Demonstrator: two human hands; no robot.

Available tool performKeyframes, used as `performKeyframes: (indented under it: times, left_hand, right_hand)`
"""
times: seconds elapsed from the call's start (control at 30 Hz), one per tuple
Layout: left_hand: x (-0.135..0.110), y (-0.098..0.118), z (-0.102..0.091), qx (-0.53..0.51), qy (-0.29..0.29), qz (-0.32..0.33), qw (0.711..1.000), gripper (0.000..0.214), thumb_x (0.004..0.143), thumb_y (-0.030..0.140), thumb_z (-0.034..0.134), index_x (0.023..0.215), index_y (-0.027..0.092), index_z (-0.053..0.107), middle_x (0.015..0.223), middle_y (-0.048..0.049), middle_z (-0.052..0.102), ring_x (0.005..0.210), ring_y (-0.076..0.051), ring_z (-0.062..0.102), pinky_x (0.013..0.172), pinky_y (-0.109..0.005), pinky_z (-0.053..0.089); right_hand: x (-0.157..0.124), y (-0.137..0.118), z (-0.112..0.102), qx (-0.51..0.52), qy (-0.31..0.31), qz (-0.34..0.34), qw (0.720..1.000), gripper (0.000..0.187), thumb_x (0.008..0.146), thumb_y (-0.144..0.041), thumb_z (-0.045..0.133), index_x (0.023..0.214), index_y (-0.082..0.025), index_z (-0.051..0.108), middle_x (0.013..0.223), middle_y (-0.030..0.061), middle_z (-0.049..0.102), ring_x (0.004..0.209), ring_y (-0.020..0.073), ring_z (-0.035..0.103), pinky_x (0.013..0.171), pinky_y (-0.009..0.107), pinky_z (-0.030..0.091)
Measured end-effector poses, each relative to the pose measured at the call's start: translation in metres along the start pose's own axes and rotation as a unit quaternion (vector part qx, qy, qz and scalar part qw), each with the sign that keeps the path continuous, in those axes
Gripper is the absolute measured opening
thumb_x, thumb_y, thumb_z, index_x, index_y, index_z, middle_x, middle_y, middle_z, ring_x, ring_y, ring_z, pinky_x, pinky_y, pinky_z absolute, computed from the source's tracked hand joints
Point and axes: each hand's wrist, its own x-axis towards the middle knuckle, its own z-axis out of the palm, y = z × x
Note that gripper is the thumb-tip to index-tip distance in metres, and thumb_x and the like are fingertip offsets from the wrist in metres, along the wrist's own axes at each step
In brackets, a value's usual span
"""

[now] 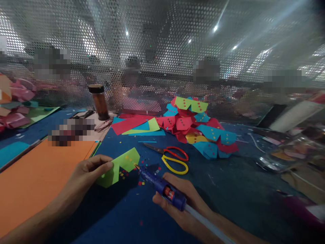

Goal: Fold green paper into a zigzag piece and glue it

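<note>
Gripping a blue glue gun (154, 183), the right hand (186, 188) is closed round its body, a pale glue stick (203, 220) running back over the wrist. Ahead and leftward of that hand, the nozzle points at the green paper piece (111, 175); whether it touches cannot be told. The left hand (95, 166) pinches this piece at its near end between thumb and fingers, over the desk (241, 176). It looks partly decorated: small yellow squares sit on the panel away from the left hand, while the panel at the fingers shows none, so that side seems left to do. The piece is bright lime, straight-edged, with an angular notch in its lower edge between the panels.

Between the hands lie loose coloured squares (139, 183). Outward of the left hand are orange sheets (50, 179). Scissors (162, 152) rest ahead of the right hand. Farther ahead, between the hands' lines, flat coloured sheets (129, 125) show no squares. Beyond the right hand, a heap of dotted pieces (184, 122), many similarly notched, appears finished. Beyond the left hand stands a dark-lidded jar (100, 105).
</note>
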Motion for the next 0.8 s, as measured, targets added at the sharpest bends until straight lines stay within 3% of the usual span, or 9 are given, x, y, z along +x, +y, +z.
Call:
performKeyframes:
  times: [0.4, 0.8]
  left_hand:
    - [0.001, -0.003, -0.003, 0.019, 0.006, 0.005, 1.000, 0.031, 0.071, 0.049, 0.076, 0.079, 0.020, 0.069, 0.059, 0.0027, 0.064, 0.054, -0.012, 0.056, 0.052, -0.021, 0.043]
    - [0.001, -0.004, -0.002, 0.012, -0.014, 0.012, 1.000, 0.031, 0.072, 0.049, 0.076, 0.078, 0.020, 0.069, 0.059, 0.0019, 0.064, 0.053, -0.013, 0.056, 0.050, -0.021, 0.042]
  right_hand:
    - [0.001, 0.004, 0.005, 0.017, 0.004, -0.007, 1.000, 0.031, 0.088, -0.038, 0.058, 0.068, -0.021, 0.043, 0.066, -0.0022, 0.048, 0.056, 0.0105, 0.043, 0.049, 0.023, 0.032]
    - [0.001, 0.009, 0.008, 0.015, 0.009, -0.025, 1.000, 0.031, 0.089, -0.038, 0.059, 0.069, -0.021, 0.043, 0.067, -0.0021, 0.049, 0.056, 0.0106, 0.044, 0.050, 0.024, 0.033]
